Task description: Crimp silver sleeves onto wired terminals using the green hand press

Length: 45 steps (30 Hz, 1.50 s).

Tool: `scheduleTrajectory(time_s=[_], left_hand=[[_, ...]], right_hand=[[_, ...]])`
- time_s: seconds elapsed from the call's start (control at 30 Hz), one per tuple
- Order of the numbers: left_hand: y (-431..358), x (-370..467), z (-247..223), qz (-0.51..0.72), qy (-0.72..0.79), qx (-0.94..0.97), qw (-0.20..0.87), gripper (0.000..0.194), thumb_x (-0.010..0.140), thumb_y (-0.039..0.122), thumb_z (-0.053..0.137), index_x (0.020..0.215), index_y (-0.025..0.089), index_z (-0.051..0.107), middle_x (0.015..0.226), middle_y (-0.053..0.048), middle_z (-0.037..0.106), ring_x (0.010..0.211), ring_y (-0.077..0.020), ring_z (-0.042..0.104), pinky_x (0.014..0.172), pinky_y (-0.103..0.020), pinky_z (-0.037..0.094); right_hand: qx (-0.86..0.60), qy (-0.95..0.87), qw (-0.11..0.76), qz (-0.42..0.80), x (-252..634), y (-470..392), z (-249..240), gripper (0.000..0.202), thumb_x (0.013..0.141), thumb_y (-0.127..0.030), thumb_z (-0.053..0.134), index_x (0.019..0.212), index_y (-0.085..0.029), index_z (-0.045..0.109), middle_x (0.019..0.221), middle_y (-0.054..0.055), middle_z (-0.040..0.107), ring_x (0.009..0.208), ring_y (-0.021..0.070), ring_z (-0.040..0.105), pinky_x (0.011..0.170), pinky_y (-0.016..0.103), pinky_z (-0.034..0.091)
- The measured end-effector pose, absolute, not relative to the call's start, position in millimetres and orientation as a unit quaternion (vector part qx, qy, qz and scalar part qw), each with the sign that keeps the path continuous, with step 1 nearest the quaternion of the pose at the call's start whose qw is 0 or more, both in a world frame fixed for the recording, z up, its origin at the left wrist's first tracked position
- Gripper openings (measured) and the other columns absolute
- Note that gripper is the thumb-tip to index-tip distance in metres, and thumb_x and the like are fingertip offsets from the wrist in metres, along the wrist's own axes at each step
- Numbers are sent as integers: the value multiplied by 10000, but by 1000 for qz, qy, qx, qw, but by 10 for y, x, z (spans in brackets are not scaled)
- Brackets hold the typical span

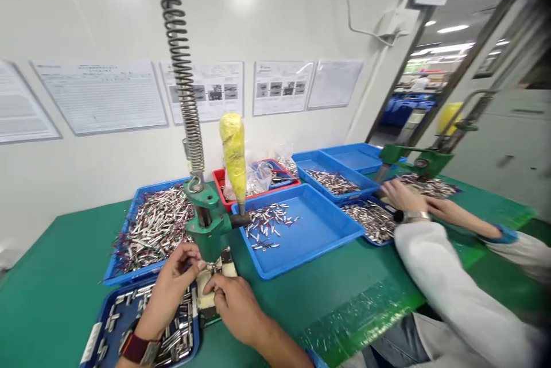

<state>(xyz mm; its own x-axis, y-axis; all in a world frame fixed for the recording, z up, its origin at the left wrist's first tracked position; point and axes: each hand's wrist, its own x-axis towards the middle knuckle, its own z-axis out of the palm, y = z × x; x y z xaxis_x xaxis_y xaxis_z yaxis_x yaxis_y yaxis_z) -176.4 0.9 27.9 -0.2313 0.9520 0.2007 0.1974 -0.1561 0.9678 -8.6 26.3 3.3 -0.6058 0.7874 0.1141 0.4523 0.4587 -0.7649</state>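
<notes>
My left hand is at the foot of a green hand press, thumb and fingertips pinched together on something too small to make out. From the other side my right hand reaches in with curled fingers beside the cream-coloured base pad; what its fingertips grip is hidden. A small shiny metal piece shows between the hands, under the press head. The press carries a tall spring and a yellow-wrapped handle. Beneath my left forearm is a dark blue tray of loose metal cylinders.
A blue tray heaped with wired silver parts stands left of the press. Another blue tray with a few such parts is on its right, a red tray behind. A co-worker's hands work at a second green press.
</notes>
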Motion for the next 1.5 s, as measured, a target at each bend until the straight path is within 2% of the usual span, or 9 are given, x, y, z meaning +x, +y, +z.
scheduleTrajectory(time_s=[0.3, 0.6, 0.8, 0.9, 1.0, 1.07, 1.17, 1.33, 1.5], left_hand=[[53, -1534, 265, 594, 431, 500, 459, 248, 842, 285, 690, 1066, 226, 600, 982, -12, 669, 930, -172, 617, 855, -268, 470], [18, -1444, 215, 622, 470, 468, 415, 301, 837, 352, 684, 1084, 213, 584, 1084, -63, 692, 978, -205, 629, 887, -298, 469], [57, -1575, 225, 579, 475, 529, 399, 217, 810, 339, 689, 943, 194, 596, 921, -43, 678, 922, -204, 619, 874, -308, 468], [42, -1616, 198, 579, 472, 541, 386, 197, 828, 327, 680, 947, 189, 605, 900, -35, 666, 912, -196, 609, 866, -299, 450], [1, -1611, 171, 584, 451, 526, 423, 333, 831, 326, 694, 1122, 195, 600, 977, -49, 681, 940, -198, 610, 872, -304, 444], [-28, -1603, 168, 575, 444, 521, 448, 499, 805, 316, 725, 1263, 203, 560, 1062, -71, 685, 969, -210, 615, 886, -319, 446], [-50, -1608, 183, 556, 471, 532, 431, 493, 793, 320, 731, 1250, 183, 603, 1087, -92, 692, 958, -227, 617, 873, -334, 449], [-45, -1632, 197, 525, 518, 550, 392, 380, 810, 377, 701, 1134, 180, 676, 919, -49, 691, 851, -217, 601, 806, -315, 455], [-43, -1596, 191, 544, 513, 516, 418, 416, 835, 422, 671, 1188, 202, 654, 1017, -58, 689, 968, -242, 607, 922, -357, 452]], right_hand=[[-348, -813, 263, 385, -89, 250, -5, 390, 779, -37, 440, 967, -225, 726, 791, -12, 718, 651, 124, 602, 636, 201, 384], [-331, -830, 267, 362, -107, 258, 5, 337, 811, -33, 429, 954, -193, 690, 892, 19, 733, 779, 141, 655, 699, 200, 417], [-285, -804, 232, 467, 116, 253, 96, 274, 872, -148, 436, 955, -200, 693, 585, -34, 590, 498, 110, 526, 510, 198, 408], [-332, -707, 425, 457, 332, 542, 715, 235, 922, -310, 463, 986, -186, 652, 576, -36, 553, 456, 103, 488, 454, 206, 421], [-277, -602, 678, 316, 306, 1024, 1688, 303, 930, -408, 523, 1151, -211, 588, 953, 53, 662, 834, 146, 639, 715, 270, 537], [-188, -653, 630, 376, 168, 1264, 2252, 355, 941, -478, 489, 1173, -225, 578, 1047, 60, 658, 922, 147, 647, 748, 271, 539], [-101, -694, 539, 466, 35, 1215, 2615, 424, 936, -563, 425, 938, -182, 613, 790, 29, 635, 664, 113, 622, 584, 243, 512], [-45, -643, 627, 438, 236, 519, 2376, 406, 938, -506, 415, 679, -213, 522, 557, -19, 505, 445, 86, 503, 436, 216, 425], [-126, -710, 555, 416, 392, 962, 1909, 530, 979, -598, 261, 1122, -202, 582, 905, 45, 664, 772, 134, 652, 674, 264, 532]])
